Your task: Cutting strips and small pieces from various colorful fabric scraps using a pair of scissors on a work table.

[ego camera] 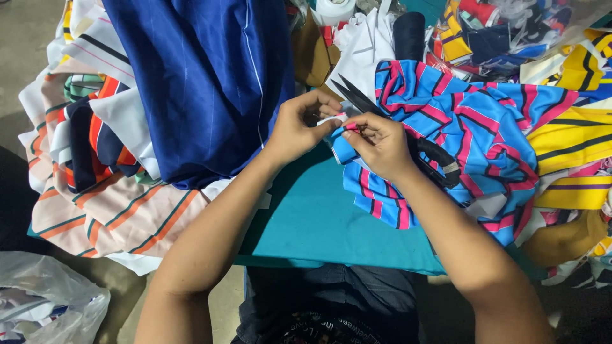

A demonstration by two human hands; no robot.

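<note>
Forearms of the person rise from the bottom edge toward the centre, over a dark printed shirt [331, 312] at the lower middle. Beneath the arms lies the teal table [319, 223], the largest bare surface in view. Left of centre, a large navy blue garment [204, 83] with thin white lines drapes over a heap of striped fabrics in peach, orange, white and navy [95, 191]. Right of centre, a knit garment striped in bright blue, pink and black [472, 127] spreads across the table, its near edge gathered under the hands. Farther right sits a pile of yellow fabric pieces with black stripes [574, 140]. A crumpled clear plastic bag [44, 299] lies on the floor at lower left. Black scissors [389, 127] are gripped in the right hand [379, 143], with blades parted and pointing up and left and the black handles showing past the wrist. The left hand [296, 127] pinches a small white label [331, 119] at the striped garment's edge, between thumb and fingers. Both hands meet at that edge, fingertips touching, just above the table's middle. A white roll [335, 9] stands at the top edge.
</note>
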